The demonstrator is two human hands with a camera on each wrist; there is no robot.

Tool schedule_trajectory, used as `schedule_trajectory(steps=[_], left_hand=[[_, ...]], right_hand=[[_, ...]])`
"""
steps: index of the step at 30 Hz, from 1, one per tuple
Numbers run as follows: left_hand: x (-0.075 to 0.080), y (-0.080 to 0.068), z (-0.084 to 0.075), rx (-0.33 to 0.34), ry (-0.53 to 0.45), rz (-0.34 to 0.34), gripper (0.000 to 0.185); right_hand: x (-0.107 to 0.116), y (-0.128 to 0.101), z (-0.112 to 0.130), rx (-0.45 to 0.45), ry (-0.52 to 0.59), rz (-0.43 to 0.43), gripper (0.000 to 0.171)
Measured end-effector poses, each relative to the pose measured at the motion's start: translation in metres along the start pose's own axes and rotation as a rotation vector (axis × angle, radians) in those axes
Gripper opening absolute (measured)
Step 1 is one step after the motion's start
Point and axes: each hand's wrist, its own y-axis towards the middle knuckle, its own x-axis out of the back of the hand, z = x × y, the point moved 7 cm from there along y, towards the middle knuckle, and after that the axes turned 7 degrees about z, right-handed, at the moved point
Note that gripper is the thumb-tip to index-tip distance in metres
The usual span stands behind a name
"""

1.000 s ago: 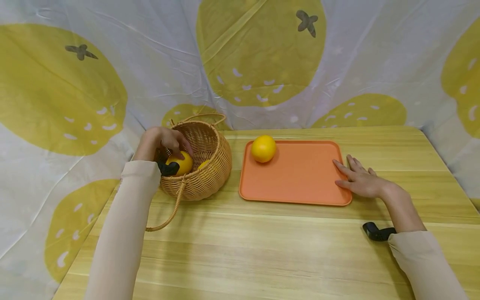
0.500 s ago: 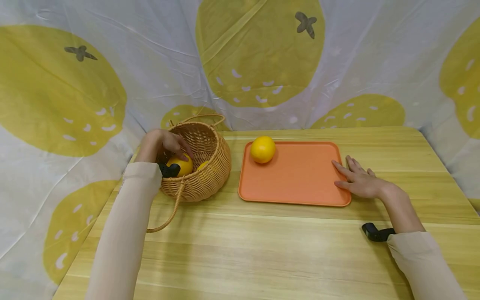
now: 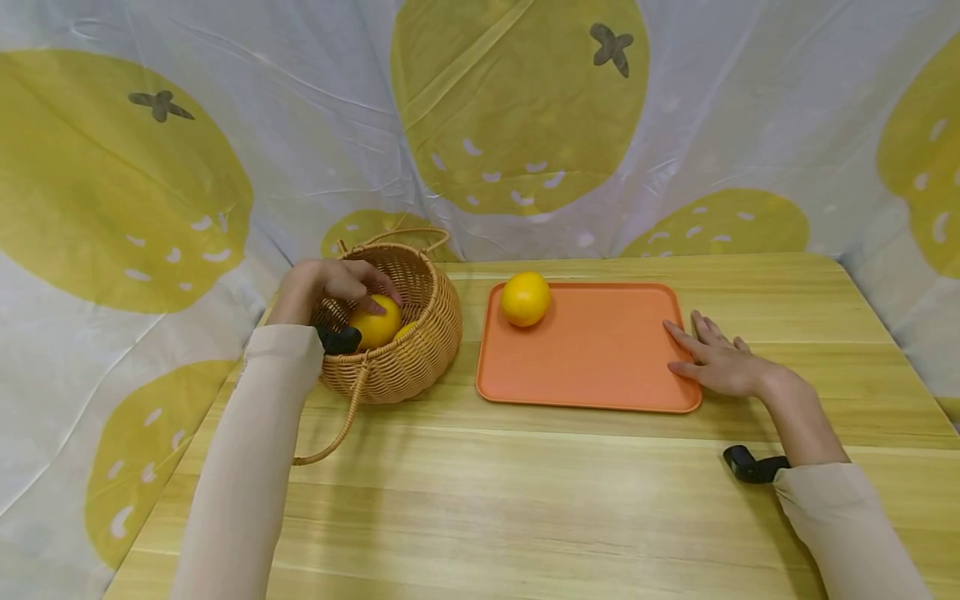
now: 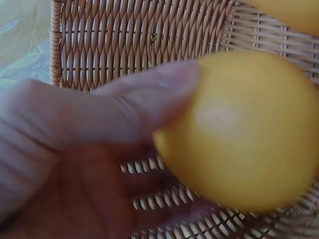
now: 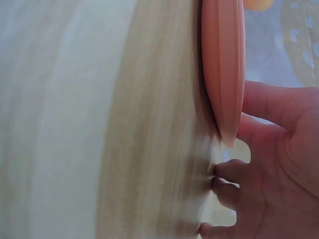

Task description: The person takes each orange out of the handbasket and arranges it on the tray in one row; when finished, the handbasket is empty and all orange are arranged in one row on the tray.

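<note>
Inside the wicker basket (image 3: 438, 346) on the left, my left hand (image 3: 337, 282) holds an orange (image 3: 382, 323) between thumb and fingers. In the left wrist view the thumb presses on the near side of this orange (image 4: 249, 134), and the other fingers are partly hidden beneath it. A second orange (image 3: 406, 331) lies in the basket, half covered by the rim. On the salmon-coloured tray (image 3: 600, 358) a third orange (image 3: 525, 298) sits at the back left corner. My right hand (image 3: 723, 365) rests at the tray's right edge, fingers spread, thumb and index on its rim.
One basket handle (image 3: 348, 429) hangs down onto the wooden table (image 3: 525, 500) at the front; the other handle (image 3: 408, 230) stands at the back. A lemon-print cloth (image 3: 300, 125) hangs close behind and to the left of the basket. Black wrist cameras sit at both cuffs.
The orange in my left hand has shifted to the right and slightly up inside the basket, with the fingers now further over it. My right hand and the tray have stayed put.
</note>
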Motion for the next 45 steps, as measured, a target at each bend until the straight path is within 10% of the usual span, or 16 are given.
schedule_trajectory(steps=[6, 22, 45], left_hand=[[0.003, 0.004, -0.003, -0.056, -0.090, -0.055, 0.044], [-0.011, 0.005, 0.003, 0.004, -0.136, 0.124, 0.060], [0.021, -0.067, -0.063, -0.234, -0.131, -0.179, 0.052]], right_hand=[[-0.001, 0.000, -0.001, 0.010, 0.017, -0.012, 0.083], [-0.001, -0.001, 0.003, -0.013, -0.024, 0.003, 0.080], [-0.001, 0.000, 0.003, -0.014, -0.007, 0.004, 0.079]])
